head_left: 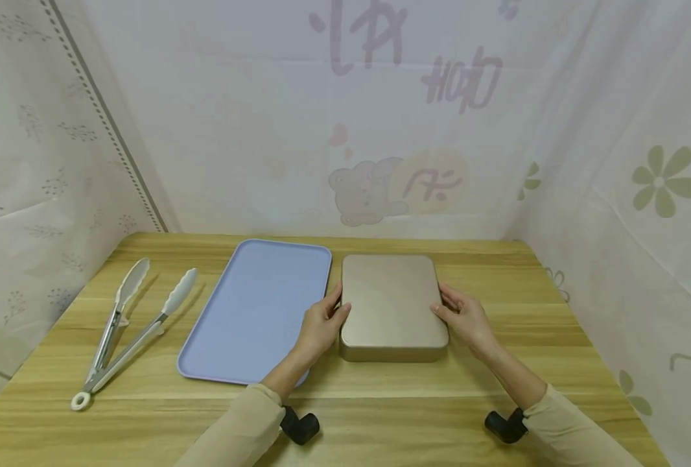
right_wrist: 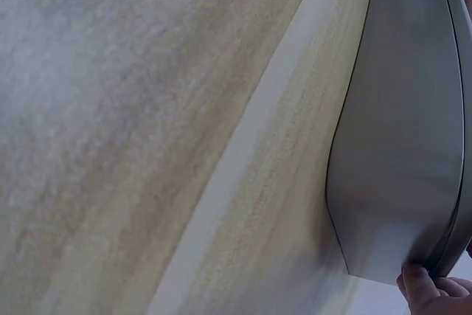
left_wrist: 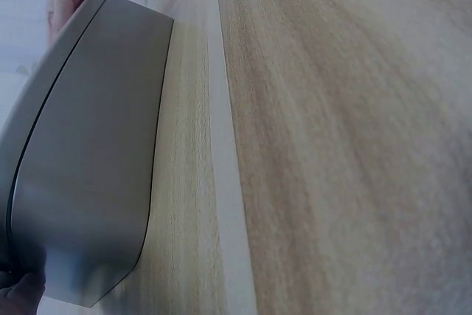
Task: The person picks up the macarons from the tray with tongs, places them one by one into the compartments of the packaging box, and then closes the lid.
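A champagne-coloured metal tin box (head_left: 389, 298) with a closed-looking lid lies flat on the wooden table. My left hand (head_left: 320, 322) holds its left side, the thumb at the lid's top edge and the fingers along the side wall. On the opposite side my right hand (head_left: 468, 320) grips it the same way. Both wrist views show the tin (left_wrist: 88, 138) from its near side, a dark seam running beneath the lid. In the right wrist view, a thumb (right_wrist: 419, 285) presses at that seam, which looks wider there.
A blue rectangular tray (head_left: 258, 305) lies left of the tin, partly under my left forearm in the head view. Further left, spread tongs (head_left: 126, 353) with pale tips rest on the wooden table (head_left: 404, 425). Patterned white curtains (head_left: 234, 130) enclose the back and sides.
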`<state>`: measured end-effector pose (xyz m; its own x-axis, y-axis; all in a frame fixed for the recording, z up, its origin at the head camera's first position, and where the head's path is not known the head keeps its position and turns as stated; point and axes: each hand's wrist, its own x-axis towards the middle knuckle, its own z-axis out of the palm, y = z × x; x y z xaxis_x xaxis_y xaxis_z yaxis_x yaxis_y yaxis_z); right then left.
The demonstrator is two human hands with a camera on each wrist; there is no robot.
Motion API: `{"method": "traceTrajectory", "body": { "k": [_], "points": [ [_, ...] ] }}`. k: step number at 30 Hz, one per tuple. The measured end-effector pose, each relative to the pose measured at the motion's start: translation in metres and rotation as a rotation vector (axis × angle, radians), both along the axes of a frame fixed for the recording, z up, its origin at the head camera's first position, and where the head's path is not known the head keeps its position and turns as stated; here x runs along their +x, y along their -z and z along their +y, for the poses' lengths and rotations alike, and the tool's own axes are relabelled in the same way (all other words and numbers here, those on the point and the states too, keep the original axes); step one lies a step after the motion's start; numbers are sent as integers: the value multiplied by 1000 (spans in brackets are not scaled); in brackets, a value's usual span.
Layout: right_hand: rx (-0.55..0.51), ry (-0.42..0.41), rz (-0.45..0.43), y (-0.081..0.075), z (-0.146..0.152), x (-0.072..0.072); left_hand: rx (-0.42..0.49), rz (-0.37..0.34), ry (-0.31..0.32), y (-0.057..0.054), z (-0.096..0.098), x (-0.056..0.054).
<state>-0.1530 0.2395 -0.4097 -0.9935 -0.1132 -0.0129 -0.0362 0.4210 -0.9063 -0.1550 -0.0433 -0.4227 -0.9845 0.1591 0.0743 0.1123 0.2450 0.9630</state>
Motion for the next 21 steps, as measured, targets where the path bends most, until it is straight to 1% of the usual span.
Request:
{"method": "traceTrajectory", "body": {
  "k": [5, 9, 16, 21],
  "points": [
    [1, 23, 4, -1, -2, 2, -12, -7, -8, -1, 1, 0],
    [1, 26, 6, -1, -2, 2, -26, -4, -18, -2, 2, 1],
    [-14, 23, -10, -1, -2, 3, -20, 11, -32, 0, 3, -1],
    [-37, 19, -15, 1, -1, 2, -9, 16, -30, 1, 2, -1]
  ]
}}
